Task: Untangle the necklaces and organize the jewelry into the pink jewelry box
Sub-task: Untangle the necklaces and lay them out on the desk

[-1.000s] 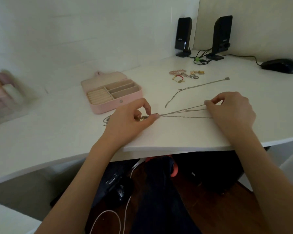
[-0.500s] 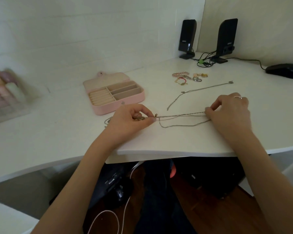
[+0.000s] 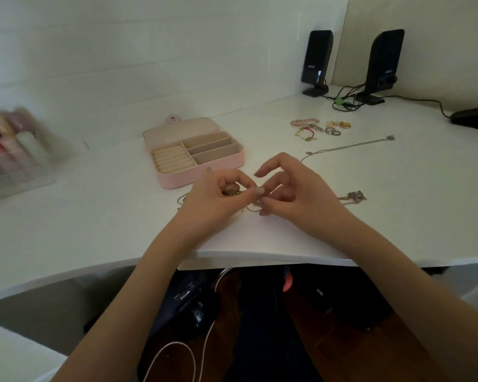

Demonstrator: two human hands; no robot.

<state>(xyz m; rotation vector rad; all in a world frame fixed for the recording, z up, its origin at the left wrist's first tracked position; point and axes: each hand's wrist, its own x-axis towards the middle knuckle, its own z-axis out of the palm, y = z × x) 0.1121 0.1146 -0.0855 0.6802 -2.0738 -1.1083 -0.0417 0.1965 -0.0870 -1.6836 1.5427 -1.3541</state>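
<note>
Both hands meet over the white bench (image 3: 287, 244). The left hand (image 3: 213, 199) has its fingers pinched on a small gold tangle of necklaces (image 3: 232, 192); the right hand (image 3: 295, 194) nips the fine chain beside it, index finger lifted. The pink jewelry box (image 3: 196, 158) lies open just behind them, its compartments bare. A separate chain (image 3: 348, 146) and a cluster of bracelets and rings (image 3: 319, 127) lie farther right.

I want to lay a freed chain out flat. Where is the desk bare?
Bare: left of the hands, between the pink box and the desk's front edge; also right, between the loose chain and that edge. Crowded: the rings and bracelets before the speakers.
</note>
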